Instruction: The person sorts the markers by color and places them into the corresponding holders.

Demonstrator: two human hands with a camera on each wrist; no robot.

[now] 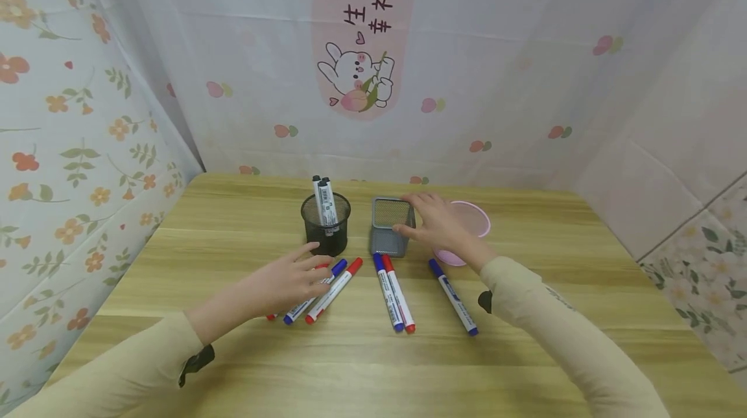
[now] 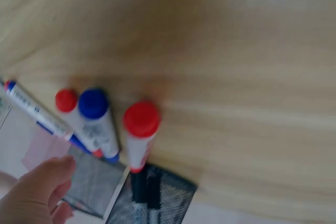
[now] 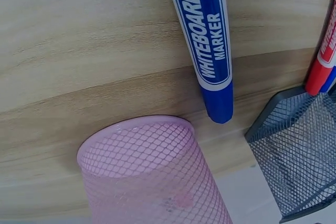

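Note:
My left hand [image 1: 283, 282] hovers with loosely spread fingers over the left markers. A blue-capped marker [image 1: 332, 282] and a red-capped marker [image 1: 338, 288] stick out past its fingertips; another red-tipped one is mostly hidden beneath it. At the right side of a grey mesh pen holder [image 1: 390, 243] is my right hand [image 1: 438, 227], thumb apart from the fingers, fingertips right at the rim. Below that holder lie a blue marker [image 1: 388, 291] and a red marker [image 1: 401, 301], side by side. A blue whiteboard marker [image 3: 202, 30] lies alone farther right.
A round black mesh pen cup [image 1: 327, 240] holds several black-capped markers [image 1: 325, 201]. Beyond my right wrist stands a pink mesh cup [image 3: 147, 177], partly hidden in the head view. A patterned curtain [image 1: 496, 68] hangs along the back edge of the wooden table [image 1: 327, 379].

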